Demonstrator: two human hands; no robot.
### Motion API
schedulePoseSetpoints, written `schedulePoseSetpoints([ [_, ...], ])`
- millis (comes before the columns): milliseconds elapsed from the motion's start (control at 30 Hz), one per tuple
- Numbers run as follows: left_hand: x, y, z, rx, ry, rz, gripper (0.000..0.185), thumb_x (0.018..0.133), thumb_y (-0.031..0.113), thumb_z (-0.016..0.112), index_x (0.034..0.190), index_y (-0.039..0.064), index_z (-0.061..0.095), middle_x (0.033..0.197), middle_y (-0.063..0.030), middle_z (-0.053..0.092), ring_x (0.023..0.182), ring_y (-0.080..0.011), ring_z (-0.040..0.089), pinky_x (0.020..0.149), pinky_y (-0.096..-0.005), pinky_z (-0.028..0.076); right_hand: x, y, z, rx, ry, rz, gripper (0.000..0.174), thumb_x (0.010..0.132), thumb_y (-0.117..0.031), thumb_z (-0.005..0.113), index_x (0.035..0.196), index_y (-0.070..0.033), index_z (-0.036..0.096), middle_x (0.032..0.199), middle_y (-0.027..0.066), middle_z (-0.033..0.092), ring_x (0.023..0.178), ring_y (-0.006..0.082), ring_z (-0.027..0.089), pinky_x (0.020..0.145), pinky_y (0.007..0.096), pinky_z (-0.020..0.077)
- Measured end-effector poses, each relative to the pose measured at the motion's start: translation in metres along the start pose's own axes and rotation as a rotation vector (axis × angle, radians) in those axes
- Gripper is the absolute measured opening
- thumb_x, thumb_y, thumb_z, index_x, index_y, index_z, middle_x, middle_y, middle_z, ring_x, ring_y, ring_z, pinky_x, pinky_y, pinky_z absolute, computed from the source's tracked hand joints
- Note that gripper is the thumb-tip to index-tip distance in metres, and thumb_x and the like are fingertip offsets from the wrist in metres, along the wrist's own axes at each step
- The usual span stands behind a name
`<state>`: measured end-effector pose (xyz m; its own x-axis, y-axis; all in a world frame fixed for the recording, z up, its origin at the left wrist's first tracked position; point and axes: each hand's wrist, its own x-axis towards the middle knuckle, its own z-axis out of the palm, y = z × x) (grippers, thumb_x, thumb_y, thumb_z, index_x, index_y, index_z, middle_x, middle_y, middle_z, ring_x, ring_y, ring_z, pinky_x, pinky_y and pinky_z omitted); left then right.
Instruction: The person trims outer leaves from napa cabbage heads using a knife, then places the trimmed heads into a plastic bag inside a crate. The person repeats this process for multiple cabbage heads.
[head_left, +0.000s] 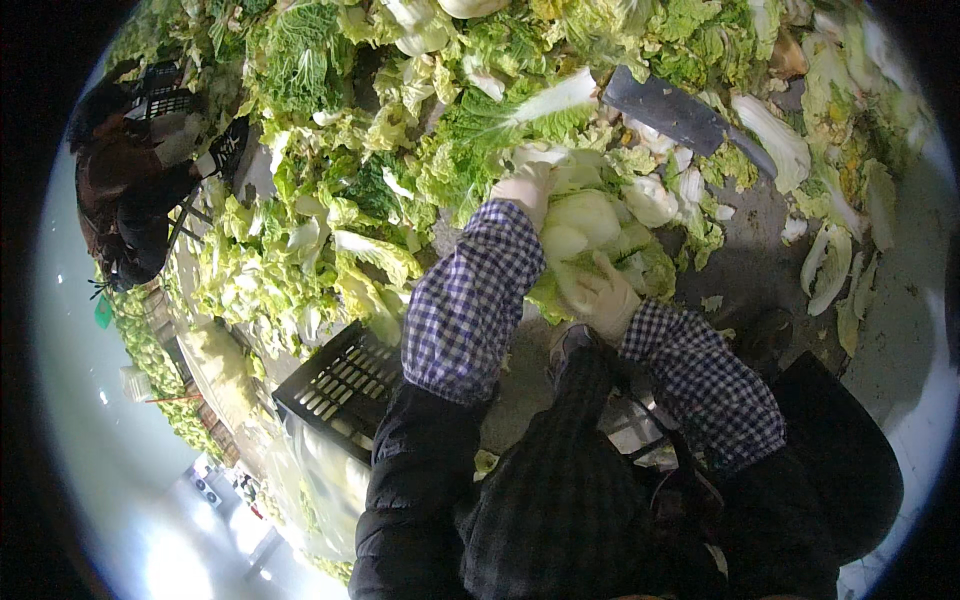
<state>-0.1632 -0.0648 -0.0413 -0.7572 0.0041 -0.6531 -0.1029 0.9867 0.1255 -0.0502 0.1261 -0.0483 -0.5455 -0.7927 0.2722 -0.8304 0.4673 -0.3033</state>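
Before my knees lies a pale napa cabbage (581, 221) with loose outer leaves around it. My left hand (527, 187), in a whitish glove with a checked sleeve cover, is at its far left side, its fingertips partly hidden by leaves. Nearer my body, my right hand (602, 298), gloved the same way, rests on the cabbage's near side with its fingers spread. Beyond the cabbage to the right, a broad dark cleaver (671, 112) lies on the leaf heap, touched by neither hand.
Trimmed cabbage leaves (300, 232) cover much of the floor ahead and left. A black plastic crate (341, 375) stands by my left arm, beside a clear plastic bag (322, 480) with pale contents. Another person (131, 180) sits at the far left. Cut leaves (825, 270) lie at the right.
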Motion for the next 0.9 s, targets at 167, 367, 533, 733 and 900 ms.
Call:
schedulePoseSetpoints([
  [167, -0.025, -0.002, 0.019, -0.457, 0.151, 0.043, 0.045, 0.087, 0.036, 0.053, 0.124, 0.012, 0.048, 0.118, -0.0192, 0.052, 0.103, -0.0312, 0.055, 0.088, -0.0372, 0.047, 0.000, 0.041, -0.026, 0.608, -0.029, 0.252, 0.021, 0.077, -0.012, 0.059, 0.098, -0.012, 0.055, 0.095, 0.0083, 0.060, 0.092, 0.0221, 0.057, 0.082, 0.0381, 0.0452],
  [367, -0.063, 0.002, 0.029, -0.340, 0.024, -0.221, 0.051, 0.087, 0.040, 0.052, 0.127, 0.009, 0.045, 0.116, -0.0204, 0.054, 0.106, -0.0304, 0.054, 0.093, -0.0378, 0.044, 0.036, 0.055, -0.007, 0.432, -0.059, 0.313, 0.048, 0.078, -0.010, 0.062, 0.124, -0.012, 0.049, 0.120, 0.0123, 0.051, 0.109, 0.0229, 0.050, 0.097, 0.0367, 0.0428],
  [533, -0.066, -0.032, 0.039, -0.238, -0.436, -0.372, 0.058, 0.089, 0.026, 0.053, 0.139, 0.012, 0.028, 0.125, -0.0184, 0.051, 0.105, -0.0297, 0.057, 0.089, -0.0355, 0.048, 0.036, 0.030, 0.007, 0.089, -0.526, 0.179, 0.075, 0.070, -0.020, 0.069, 0.136, -0.024, 0.036, 0.133, 0.0020, 0.039, 0.119, 0.0204, 0.039, 0.104, 0.0341, 0.0344],
  [733, -0.104, -0.104, 0.055, -0.391, 0.082, -0.780, 0.048, 0.089, 0.006, 0.050, 0.134, 0.014, 0.036, 0.138, -0.0123, 0.040, 0.114, -0.0200, 0.051, 0.094, -0.0334, 0.046, 0.012, 0.017, 0.021, 0.211, -0.049, 0.254, 0.040, 0.076, -0.023, 0.062, 0.115, -0.025, 0.054, 0.116, -0.0023, 0.051, 0.110, 0.0152, 0.047, 0.096, 0.0336, 0.0398],
  [900, -0.127, -0.054, 0.076, -0.976, 0.468, -0.027, 0.028, 0.090, 0.005, 0.048, 0.117, 0.005, 0.054, 0.121, -0.0141, 0.053, 0.102, -0.0195, 0.056, 0.090, -0.0329, 0.046, 0.006, -0.003, 0.010, 0.434, 0.052, 0.238, 0.015, 0.075, -0.021, 0.067, 0.088, -0.019, 0.062, 0.096, 0.0021, 0.058, 0.090, 0.0209, 0.057, 0.074, 0.0318, 0.0481],
])
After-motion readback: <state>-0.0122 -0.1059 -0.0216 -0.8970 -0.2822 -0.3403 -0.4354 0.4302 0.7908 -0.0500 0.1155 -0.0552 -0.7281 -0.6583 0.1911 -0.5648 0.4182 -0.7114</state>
